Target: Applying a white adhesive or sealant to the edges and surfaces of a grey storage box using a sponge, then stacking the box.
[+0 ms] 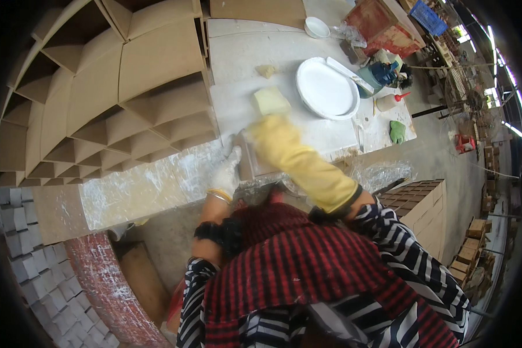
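Note:
My left hand [224, 174], in a white glove, grips the near left side of a small brown box-like piece [247, 158] at the table's front edge. My right hand [272, 139] wears a long yellow rubber glove. It is over the same piece and smeared by motion, so its fingers and anything in them cannot be made out. Just beyond it lies a pale yellow sponge block [271, 101], with a smaller yellowish lump [265, 71] farther back. To the right stands a round white basin [327, 88] filled with white stuff, a flat white strip [349, 74] across its rim.
Stacked brown compartment boxes [162, 52] rise at the left of the worktable [151, 185]. A red-tipped bottle [388, 102], a green item [397, 132] and a white bowl [317, 27] sit on the right side. Stacked cartons [419, 209] stand on the floor at right.

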`<state>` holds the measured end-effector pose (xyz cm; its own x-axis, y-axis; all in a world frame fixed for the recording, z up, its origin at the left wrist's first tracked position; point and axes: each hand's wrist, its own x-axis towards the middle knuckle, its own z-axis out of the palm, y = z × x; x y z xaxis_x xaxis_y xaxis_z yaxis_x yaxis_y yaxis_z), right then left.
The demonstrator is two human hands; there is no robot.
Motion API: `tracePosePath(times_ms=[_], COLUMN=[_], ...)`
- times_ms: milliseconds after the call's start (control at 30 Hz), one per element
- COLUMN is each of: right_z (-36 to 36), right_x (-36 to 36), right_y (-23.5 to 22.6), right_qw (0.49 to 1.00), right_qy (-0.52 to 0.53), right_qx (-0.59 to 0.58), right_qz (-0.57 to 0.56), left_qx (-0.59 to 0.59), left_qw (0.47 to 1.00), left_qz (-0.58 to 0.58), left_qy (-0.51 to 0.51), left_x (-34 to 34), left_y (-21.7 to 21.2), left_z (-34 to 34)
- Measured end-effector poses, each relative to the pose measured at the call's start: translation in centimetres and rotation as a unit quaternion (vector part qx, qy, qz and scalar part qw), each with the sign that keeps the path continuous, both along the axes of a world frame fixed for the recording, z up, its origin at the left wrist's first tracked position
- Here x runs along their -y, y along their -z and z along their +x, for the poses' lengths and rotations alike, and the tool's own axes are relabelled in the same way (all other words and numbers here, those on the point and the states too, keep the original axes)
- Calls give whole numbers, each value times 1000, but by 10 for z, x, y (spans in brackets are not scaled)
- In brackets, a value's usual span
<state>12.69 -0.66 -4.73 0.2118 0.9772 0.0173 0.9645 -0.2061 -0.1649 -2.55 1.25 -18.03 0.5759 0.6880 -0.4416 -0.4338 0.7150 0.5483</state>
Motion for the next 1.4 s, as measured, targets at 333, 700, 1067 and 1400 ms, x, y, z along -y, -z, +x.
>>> tracePosePath(times_ms=[333, 700, 1067, 1400], right_z=[12, -2, 4, -5], right_x=[30, 35, 34, 4], right_y=[-24, -16, -4, -5], right_qw=[948, 956, 978, 996], right_qy=[151, -243, -189, -81], right_qx=[-176, 4, -11, 12], right_qz=[-217, -163, -92, 36], left_qx=[-1, 10, 14, 18], left_qw=[1000, 1000, 1000, 1000], left_qz=[16, -7, -18, 12], left_qy=[-26, 24, 21, 8], left_x=[1, -2, -4, -5], left_y=[-12, -24, -26, -12], left_z=[-4, -6, -5, -4])
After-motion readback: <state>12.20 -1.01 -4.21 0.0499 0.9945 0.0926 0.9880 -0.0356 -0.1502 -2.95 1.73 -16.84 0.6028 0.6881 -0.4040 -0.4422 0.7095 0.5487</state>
